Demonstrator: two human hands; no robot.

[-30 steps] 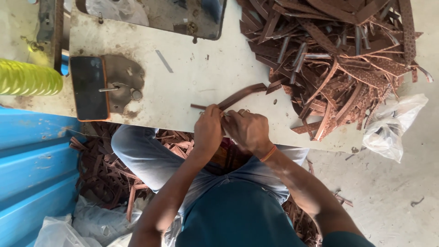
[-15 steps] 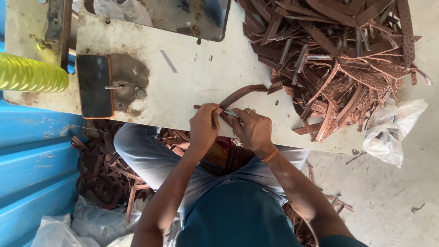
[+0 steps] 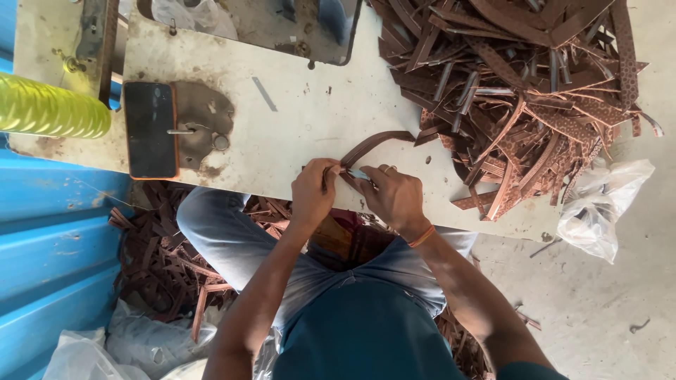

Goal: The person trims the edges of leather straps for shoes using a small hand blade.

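A curved brown leather strip (image 3: 372, 145) lies on the worn white table (image 3: 296, 127), near its front edge. My left hand (image 3: 312, 190) pinches the strip's near end. My right hand (image 3: 393, 195), with an orange band at the wrist, grips the same end from the right and holds a small bluish tool (image 3: 358, 173) against it. A large heap of brown leather strips (image 3: 514, 84) covers the table's right side.
A black phone (image 3: 149, 129) lies at the table's left by a metal plate (image 3: 204, 125). A yellow ribbed cylinder (image 3: 49, 109) and blue sheet (image 3: 49, 239) are at left. Leather scraps (image 3: 162, 260) litter the floor; a clear plastic bag (image 3: 598, 207) hangs at right.
Both hands have shifted slightly up onto the table edge with the strip; the camera view has drifted, and the grip on the strip's end stays the same.
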